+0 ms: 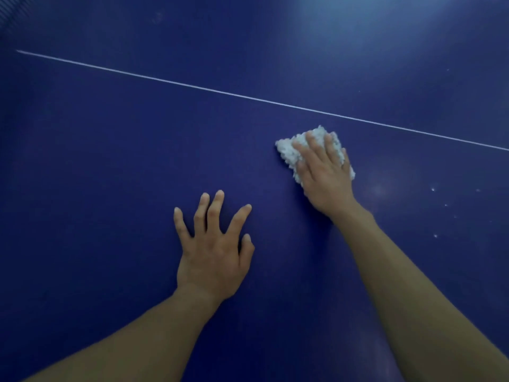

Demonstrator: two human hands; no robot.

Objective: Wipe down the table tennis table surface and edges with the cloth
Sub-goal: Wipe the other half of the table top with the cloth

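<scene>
- So, tabletop (110,147): flat, hard, deep blue, smooth with a slight sheen. It fills nearly the whole view.
- Thin white line (220,92) runs straight across it, sloping from upper left down to the right edge.
- Pale glare patch (344,31) on the surface at the top right, soft-edged.
- A few small white specks (433,189) are scattered on the blue to the right of my right forearm. Can't tell what they are.
- Cloth (286,151): white, nubby, fluffy pile, looks like chenille or microfibre. It's bunched into a rough, uneven pad with ragged edges.
- Cloth lies flat on the tabletop just on the near side of the white line, right of centre, not touching the line.
- It sticks out past my fingers on the left and far sides, and a small bit shows on the right side of the palm.
- My right hand (323,177) lies palm-down on the cloth, fingers straight and close together, pressing it onto the surface. No curl round it, no pinch. Arm is stretched well forward.
- My left hand (213,257) holds nothing. It's palm-down on bare tabletop, nearer to me and left of the cloth, well apart from it.
- Left fingers are splayed wide and slightly arched, tips on the surface, thumb tucked toward the right.
- Both forearms are bare and come in from the bottom edge.
</scene>
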